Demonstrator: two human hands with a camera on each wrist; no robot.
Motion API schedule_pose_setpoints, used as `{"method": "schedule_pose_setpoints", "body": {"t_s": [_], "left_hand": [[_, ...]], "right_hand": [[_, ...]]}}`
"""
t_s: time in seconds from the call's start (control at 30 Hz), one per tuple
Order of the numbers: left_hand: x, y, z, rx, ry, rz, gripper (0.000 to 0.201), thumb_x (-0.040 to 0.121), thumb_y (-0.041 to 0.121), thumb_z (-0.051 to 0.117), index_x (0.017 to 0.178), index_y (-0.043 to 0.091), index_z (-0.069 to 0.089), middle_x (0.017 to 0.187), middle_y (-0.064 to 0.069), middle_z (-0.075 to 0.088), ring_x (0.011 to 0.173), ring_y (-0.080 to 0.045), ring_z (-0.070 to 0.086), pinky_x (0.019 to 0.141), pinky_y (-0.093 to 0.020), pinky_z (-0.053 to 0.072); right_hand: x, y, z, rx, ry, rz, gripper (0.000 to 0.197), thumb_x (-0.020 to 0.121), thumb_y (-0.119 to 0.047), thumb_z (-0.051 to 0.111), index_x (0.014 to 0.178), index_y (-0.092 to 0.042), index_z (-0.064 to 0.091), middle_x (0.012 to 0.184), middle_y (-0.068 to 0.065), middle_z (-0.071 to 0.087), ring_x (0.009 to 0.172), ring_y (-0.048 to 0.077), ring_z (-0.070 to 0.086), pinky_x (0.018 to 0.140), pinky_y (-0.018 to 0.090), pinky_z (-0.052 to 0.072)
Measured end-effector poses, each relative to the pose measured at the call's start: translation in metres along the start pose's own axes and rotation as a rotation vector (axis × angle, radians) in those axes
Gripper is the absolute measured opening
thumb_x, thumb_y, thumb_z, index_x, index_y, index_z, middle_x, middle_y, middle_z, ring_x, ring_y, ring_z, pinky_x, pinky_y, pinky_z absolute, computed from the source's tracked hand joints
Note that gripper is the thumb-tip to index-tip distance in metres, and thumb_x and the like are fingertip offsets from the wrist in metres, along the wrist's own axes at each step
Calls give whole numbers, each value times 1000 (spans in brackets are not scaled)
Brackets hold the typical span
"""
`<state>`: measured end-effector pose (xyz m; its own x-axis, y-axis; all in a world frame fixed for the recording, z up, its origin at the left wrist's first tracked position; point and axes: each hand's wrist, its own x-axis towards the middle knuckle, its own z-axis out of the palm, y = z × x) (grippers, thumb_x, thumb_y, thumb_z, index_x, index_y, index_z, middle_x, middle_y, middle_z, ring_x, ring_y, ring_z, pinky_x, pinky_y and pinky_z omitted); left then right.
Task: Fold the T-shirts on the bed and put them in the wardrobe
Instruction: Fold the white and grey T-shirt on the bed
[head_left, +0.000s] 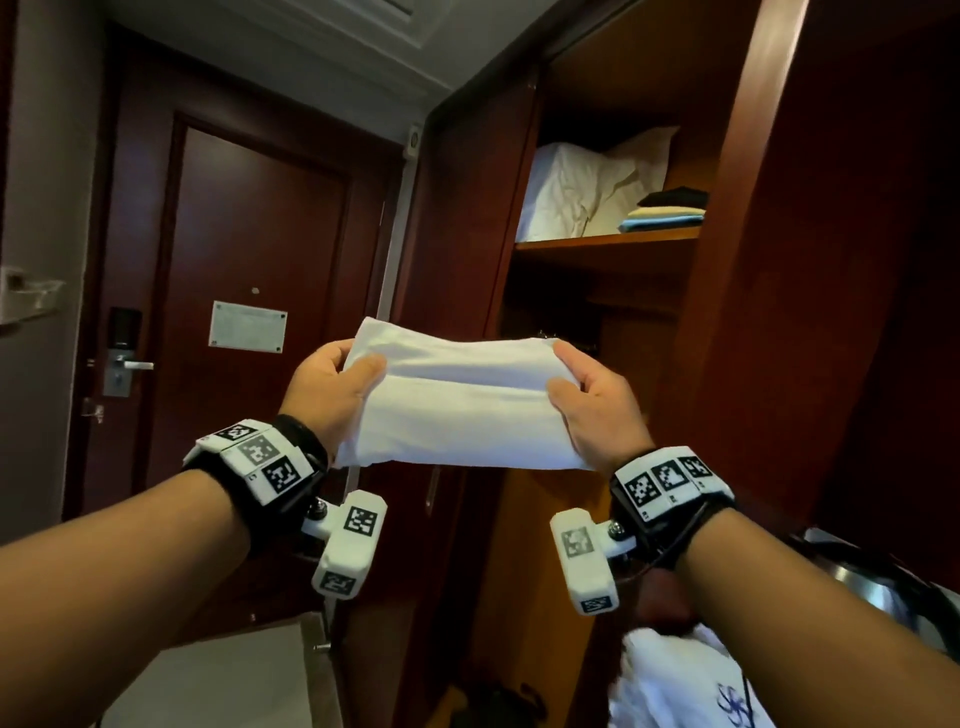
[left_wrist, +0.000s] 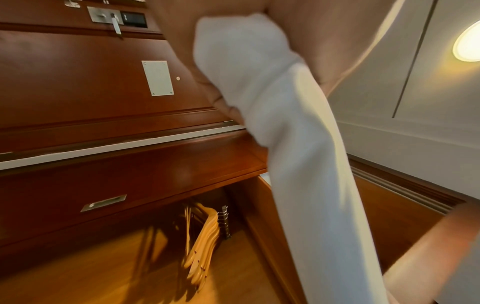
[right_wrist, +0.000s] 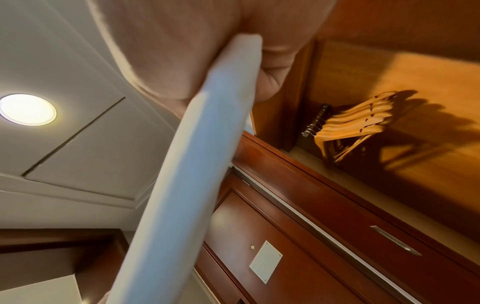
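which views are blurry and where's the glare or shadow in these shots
Head view: sharp but dim, folded white T-shirt brightest. Left wrist view: the shirt close up is motion-blurred, ceiling lamp flares. Right wrist view: same blur, lamp glare at left, wooden hangers cast long shadows.

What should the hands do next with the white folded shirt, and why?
Probably lift the white folded T-shirt up and forward toward the wardrobe shelf. The left hand and right hand grip its two ends below shelf height, the wardrobe stands open, and a stack of folded shirts already sits there beside white bedding.
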<state>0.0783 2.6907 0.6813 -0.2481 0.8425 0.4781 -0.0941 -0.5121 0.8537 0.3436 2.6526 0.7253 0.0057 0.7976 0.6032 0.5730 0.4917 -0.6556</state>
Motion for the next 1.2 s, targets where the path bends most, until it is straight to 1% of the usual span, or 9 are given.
{"method": "schedule_pose_setpoints", "body": {"t_s": [0.07, 0.17, 0.3, 0.4, 0.57, 0.63, 0.7, 0.8, 1.2], "left_hand": [[32, -6, 2, -2, 6, 30, 17, 99, 19, 60, 115, 17, 64, 103, -6, 72, 85, -21, 70, 60, -28, 54], [79, -22, 4, -2, 17, 50, 9, 97, 20, 61, 103, 26, 65, 103, -5, 72, 89, -23, 69, 72, -37, 58], [139, -47, 11, -28, -12, 94, 10, 96, 19, 61, 97, 29, 65, 101, -2, 72, 89, -20, 68, 77, -38, 56], [188, -70, 18, -60, -69, 113, 10, 96, 17, 62, 100, 24, 68, 95, -3, 73, 84, -19, 68, 71, -34, 55], [269, -95, 39, -97, -207, 107, 30, 78, 39, 68, 106, 28, 71, 102, 0, 76, 98, -24, 71, 86, -49, 57], [299, -98, 56, -133, -254, 129, 16, 87, 30, 68, 103, 30, 70, 102, 2, 75, 96, -21, 70, 79, -41, 57], [324, -103, 77, -180, -302, 141, 16, 94, 21, 64, 107, 28, 69, 102, 2, 74, 95, -17, 69, 71, -33, 52], [348, -107, 111, -257, -376, 133, 19, 95, 21, 64, 113, 27, 69, 102, 1, 75, 95, -18, 71, 69, -32, 51], [389, -82, 219, -498, -519, 179, 11, 97, 21, 62, 100, 27, 71, 103, -6, 75, 97, -27, 71, 84, -48, 57]], "right_hand": [[31, 9, 13, 3, 18, -29, 48, 100, -12, 50, 146, -25, 52, 132, -21, 56, 118, 2, 56, 104, 31, 49], [74, 23, 34, -21, 40, -33, 56, 97, -17, 51, 153, -23, 45, 149, -10, 51, 134, 11, 50, 114, 39, 43], [121, 39, 54, -55, 66, -32, 58, 99, -15, 51, 156, -22, 40, 156, -9, 43, 142, 10, 40, 119, 38, 35], [153, 50, 68, -78, 121, -13, 57, 100, -15, 51, 155, -24, 40, 155, -11, 44, 140, 8, 43, 118, 36, 37], [196, 60, 83, -117, 219, 31, 57, 101, -15, 50, 155, -26, 39, 153, -14, 44, 126, -2, 52, 109, 29, 43], [214, 59, 80, -143, 269, 45, 56, 101, -16, 50, 155, -28, 39, 148, -17, 47, 108, -12, 59, 101, 26, 48], [227, 55, 73, -208, 321, 54, 56, 101, -15, 51, 155, -28, 39, 150, -16, 46, 123, -4, 54, 108, 28, 43], [243, 48, 56, -315, 375, 72, 56, 102, -16, 51, 155, -27, 39, 155, -14, 43, 140, 5, 40, 115, 27, 34], [290, 29, -15, -626, 541, -2, 58, 97, -17, 55, 153, -23, 42, 151, -12, 48, 138, 8, 44, 119, 41, 36]]}}
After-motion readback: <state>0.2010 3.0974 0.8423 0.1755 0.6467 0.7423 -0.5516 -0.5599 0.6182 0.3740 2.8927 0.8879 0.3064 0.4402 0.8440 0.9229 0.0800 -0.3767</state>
